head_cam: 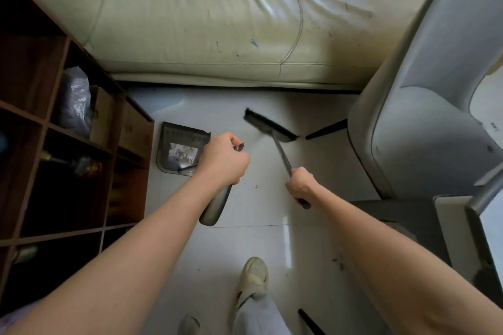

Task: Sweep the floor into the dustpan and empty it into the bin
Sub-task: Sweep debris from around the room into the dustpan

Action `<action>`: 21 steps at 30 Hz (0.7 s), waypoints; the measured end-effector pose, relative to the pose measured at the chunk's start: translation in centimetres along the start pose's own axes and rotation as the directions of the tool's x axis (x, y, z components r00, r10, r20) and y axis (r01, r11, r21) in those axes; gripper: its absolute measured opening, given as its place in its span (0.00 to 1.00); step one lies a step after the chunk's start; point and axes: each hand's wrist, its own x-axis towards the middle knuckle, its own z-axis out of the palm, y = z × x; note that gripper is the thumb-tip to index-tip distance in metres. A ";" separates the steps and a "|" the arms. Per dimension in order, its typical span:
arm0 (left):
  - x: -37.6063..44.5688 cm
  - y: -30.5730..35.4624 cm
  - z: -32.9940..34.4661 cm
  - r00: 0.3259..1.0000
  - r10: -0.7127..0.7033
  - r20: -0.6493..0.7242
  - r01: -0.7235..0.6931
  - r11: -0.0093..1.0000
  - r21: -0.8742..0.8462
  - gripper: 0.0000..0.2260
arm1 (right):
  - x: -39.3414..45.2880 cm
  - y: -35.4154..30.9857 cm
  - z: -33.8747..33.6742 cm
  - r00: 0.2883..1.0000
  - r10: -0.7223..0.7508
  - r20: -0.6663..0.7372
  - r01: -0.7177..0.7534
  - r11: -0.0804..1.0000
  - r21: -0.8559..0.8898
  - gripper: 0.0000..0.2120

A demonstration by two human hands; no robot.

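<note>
A dustpan (183, 150) on the floor (272, 239), left, already holding litter, is gripped by its handle in the left hand (223, 158). A broom (269, 125), gripped in the right hand (300, 185), is set right of it near the sofa (217, 22). Specks remain nearby; no bin is seen, so emptying appears undone.

No text, label, brand, number or sign can be read anywhere. The pale printed scrap (181, 153) lying in the dark grey plastic dustpan (166, 144) carries dark marks, but they are too blurred to make out as letters.
</note>
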 end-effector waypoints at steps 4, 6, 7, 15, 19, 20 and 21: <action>-0.1 1.0 0.4 1.000 -0.027 -0.006 0.027 0.999 0.029 0.10 | -2.2 1.9 -3.9 0.998 -0.036 0.048 0.027 0.986 0.165 0.16; -0.2 1.6 0.9 0.999 -0.033 -0.003 0.033 0.999 0.042 0.10 | -3.2 2.5 -4.5 0.999 -0.040 0.009 0.037 0.976 0.216 0.16; -0.2 1.9 1.3 1.000 -0.030 -0.001 0.030 0.999 0.043 0.10 | -3.5 2.5 -4.4 0.998 -0.050 -0.026 0.054 0.975 0.215 0.16; 0.1 1.7 0.0 0.998 -0.020 -0.055 0.026 0.993 0.115 0.13 | 3.3 0.0 -3.3 0.978 -0.006 -0.210 0.042 0.985 0.170 0.11; 0.1 0.9 -1.9 0.998 -0.039 -0.048 0.044 0.991 0.125 0.16 | 5.3 -3.0 -1.5 0.990 -0.006 -0.139 0.021 0.994 0.104 0.13; 0.1 0.9 -2.1 0.998 -0.035 -0.049 0.041 0.992 0.123 0.16 | 5.5 -4.0 -0.6 0.992 -0.023 -0.125 0.033 0.997 0.073 0.12; 0.0 0.8 -2.3 0.998 -0.032 -0.049 0.038 0.992 0.122 0.15 | 5.7 -5.1 0.4 0.993 -0.044 -0.111 0.049 0.998 0.041 0.11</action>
